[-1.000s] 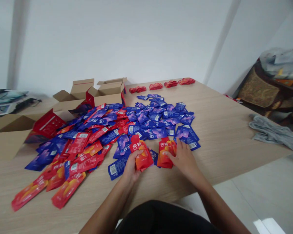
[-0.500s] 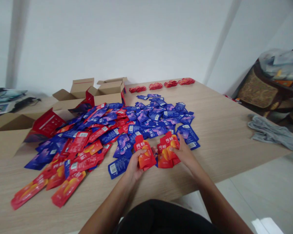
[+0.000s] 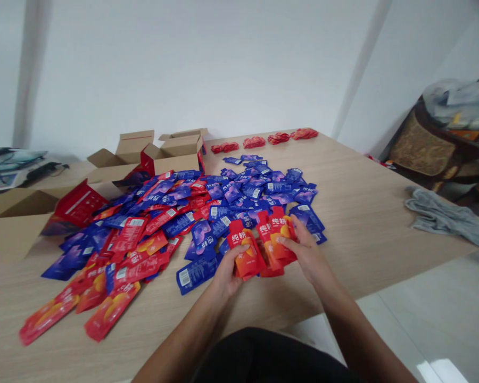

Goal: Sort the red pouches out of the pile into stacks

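Note:
My left hand (image 3: 230, 268) is closed on a red pouch (image 3: 247, 255) with an orange fruit print, thumb on its front. My right hand (image 3: 303, 250) grips further red pouches (image 3: 282, 236), fanned out and overlapping, their printed fronts facing me. The two bunches meet at their inner edges above the near side of the table. How many pouches each hand holds is hidden by the overlap. Just behind and left of my hands lie blue pouches (image 3: 197, 274), some with barcodes showing.
A mixed heap of red and blue pouches (image 3: 143, 226) covers the table's left and middle. Open cardboard boxes (image 3: 19, 231) stand behind it. Several red pouch stacks (image 3: 254, 142) line the back edge. A grey cloth (image 3: 443, 215) lies at right, near a chair (image 3: 421, 141).
My hands have come closer together, so the left pouch now touches the right bunch. The pouches in my right hand have spread and shifted slightly up.

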`<state>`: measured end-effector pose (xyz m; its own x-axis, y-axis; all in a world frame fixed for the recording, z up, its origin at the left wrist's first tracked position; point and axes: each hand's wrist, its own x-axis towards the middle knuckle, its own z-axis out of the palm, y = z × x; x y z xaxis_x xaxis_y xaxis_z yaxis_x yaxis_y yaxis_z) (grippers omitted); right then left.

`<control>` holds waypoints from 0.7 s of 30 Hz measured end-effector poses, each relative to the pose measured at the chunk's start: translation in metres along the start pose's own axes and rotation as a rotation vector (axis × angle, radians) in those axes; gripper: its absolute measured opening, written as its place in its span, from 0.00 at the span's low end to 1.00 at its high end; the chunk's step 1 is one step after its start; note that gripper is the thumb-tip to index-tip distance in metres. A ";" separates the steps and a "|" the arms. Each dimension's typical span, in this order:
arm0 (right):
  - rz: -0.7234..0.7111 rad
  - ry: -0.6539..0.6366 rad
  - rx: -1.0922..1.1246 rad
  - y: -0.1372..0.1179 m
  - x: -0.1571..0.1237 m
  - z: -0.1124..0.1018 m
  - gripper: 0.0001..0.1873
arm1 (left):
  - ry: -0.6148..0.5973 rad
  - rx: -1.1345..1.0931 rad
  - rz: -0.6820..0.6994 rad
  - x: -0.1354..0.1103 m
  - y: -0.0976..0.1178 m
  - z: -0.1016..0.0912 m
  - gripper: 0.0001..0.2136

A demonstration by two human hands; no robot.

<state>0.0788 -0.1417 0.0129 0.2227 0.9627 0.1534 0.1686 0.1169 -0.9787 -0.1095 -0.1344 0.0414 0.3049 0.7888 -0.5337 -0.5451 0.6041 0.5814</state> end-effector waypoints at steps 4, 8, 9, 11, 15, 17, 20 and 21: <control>0.074 -0.078 0.082 -0.016 -0.011 0.036 0.40 | -0.037 -0.069 0.018 -0.006 -0.004 0.012 0.19; 0.059 -0.107 0.016 -0.027 -0.021 0.053 0.39 | -0.043 -0.074 0.024 -0.011 -0.005 0.008 0.16; 0.065 -0.115 -0.016 -0.029 -0.024 0.056 0.38 | -0.035 -0.067 0.039 -0.011 -0.005 0.005 0.14; 0.046 -0.128 -0.099 -0.033 -0.031 0.062 0.34 | -0.009 -0.050 0.077 -0.012 -0.004 0.002 0.12; -0.135 -0.148 -0.282 -0.039 -0.044 0.071 0.29 | 0.018 -0.038 0.070 -0.015 -0.001 -0.005 0.11; -0.153 -0.202 -0.269 -0.044 -0.046 0.070 0.28 | 0.007 -0.083 0.046 -0.017 -0.001 -0.010 0.11; -0.075 -0.232 -0.135 -0.047 -0.039 0.059 0.25 | -0.052 -0.202 0.026 -0.021 0.000 -0.020 0.14; -0.058 -0.200 -0.126 -0.046 -0.036 0.053 0.25 | -0.091 -0.239 0.024 -0.021 0.000 -0.023 0.16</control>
<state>0.0119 -0.1682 0.0449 0.0170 0.9858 0.1670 0.2967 0.1546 -0.9424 -0.1338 -0.1539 0.0390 0.3527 0.8161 -0.4579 -0.7188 0.5495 0.4258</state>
